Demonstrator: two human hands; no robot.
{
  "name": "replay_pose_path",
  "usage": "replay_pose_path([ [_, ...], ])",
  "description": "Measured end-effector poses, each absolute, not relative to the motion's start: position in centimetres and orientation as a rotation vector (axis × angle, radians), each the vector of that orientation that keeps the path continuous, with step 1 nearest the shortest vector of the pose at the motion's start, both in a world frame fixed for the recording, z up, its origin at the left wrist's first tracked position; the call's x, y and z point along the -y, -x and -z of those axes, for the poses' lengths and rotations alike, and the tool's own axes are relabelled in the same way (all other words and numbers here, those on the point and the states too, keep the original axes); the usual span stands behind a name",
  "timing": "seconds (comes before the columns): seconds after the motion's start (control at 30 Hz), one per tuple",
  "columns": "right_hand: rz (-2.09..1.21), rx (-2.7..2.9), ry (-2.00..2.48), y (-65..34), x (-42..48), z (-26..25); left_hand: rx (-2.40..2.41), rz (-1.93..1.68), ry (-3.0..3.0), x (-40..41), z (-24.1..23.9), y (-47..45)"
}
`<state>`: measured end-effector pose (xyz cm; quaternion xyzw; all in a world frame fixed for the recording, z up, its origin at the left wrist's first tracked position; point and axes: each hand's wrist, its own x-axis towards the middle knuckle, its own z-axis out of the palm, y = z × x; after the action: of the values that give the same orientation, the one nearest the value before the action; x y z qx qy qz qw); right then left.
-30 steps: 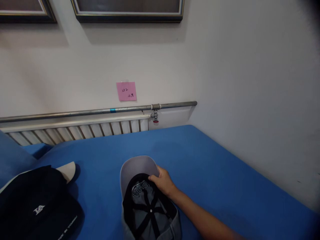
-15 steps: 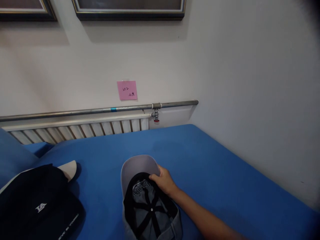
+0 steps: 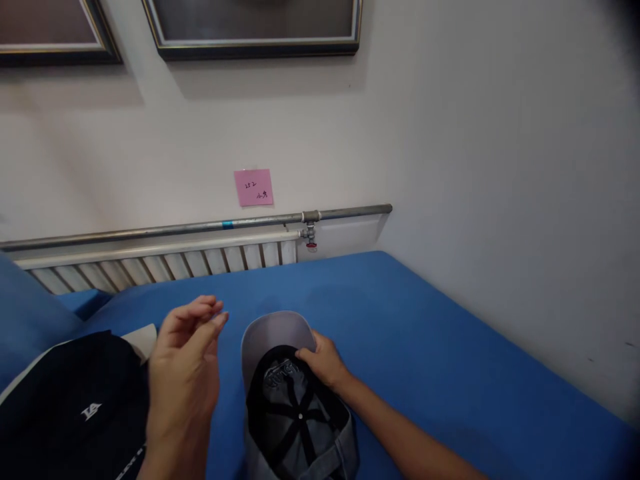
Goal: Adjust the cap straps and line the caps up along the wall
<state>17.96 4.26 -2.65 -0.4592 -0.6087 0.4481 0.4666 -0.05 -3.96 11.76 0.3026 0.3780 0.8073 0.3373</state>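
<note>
A grey baseball cap (image 3: 295, 413) lies upside down on the blue bed (image 3: 425, 347), its pale brim pointing away from me and its black inner bands showing. My right hand (image 3: 323, 363) grips the cap's front edge where the brim meets the crown. My left hand (image 3: 185, 373) hovers to the left of the cap, fingers loosely stretched and apart, holding nothing. Just left of that hand lies a black cap (image 3: 75, 407) with a white logo and a cream brim (image 3: 145, 333).
A white radiator (image 3: 160, 263) and a metal pipe (image 3: 200, 227) run along the wall behind the bed. A pink sticky note (image 3: 253, 187) is stuck above the pipe. Two dark picture frames (image 3: 255, 27) hang higher up. A blue pillow (image 3: 25, 307) sits at far left.
My left hand has come up into view between the two caps. My right hand keeps its grip on the grey cap, which has hardly moved.
</note>
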Motion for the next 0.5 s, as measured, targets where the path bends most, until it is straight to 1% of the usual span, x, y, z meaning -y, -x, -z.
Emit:
replay_pose_path([
  [0.1, -1.081, 1.513, 1.152, -18.0, -4.4, 2.8, -1.089, -2.011, -0.423, 0.3, -8.7, 2.2],
  [0.2, -1.068, 1.521, 1.177, -17.9, -4.4, 2.8, -1.166, -1.983, -0.315, -1.9, -4.4, 4.1],
  [0.3, -1.066, 1.52, 1.177, -17.9, -4.3, 2.7, -1.193, -1.916, -0.276, -2.4, -1.0, 4.7],
  [0.4, -1.075, 1.51, 1.175, -17.9, -4.3, 2.7, -1.177, -1.834, -0.275, -2.3, 0.7, 4.5],
  [0.5, -1.086, 1.502, 1.172, -17.8, -4.4, 2.8, -1.138, -1.776, -0.274, -2.4, 1.1, 4.4],
])
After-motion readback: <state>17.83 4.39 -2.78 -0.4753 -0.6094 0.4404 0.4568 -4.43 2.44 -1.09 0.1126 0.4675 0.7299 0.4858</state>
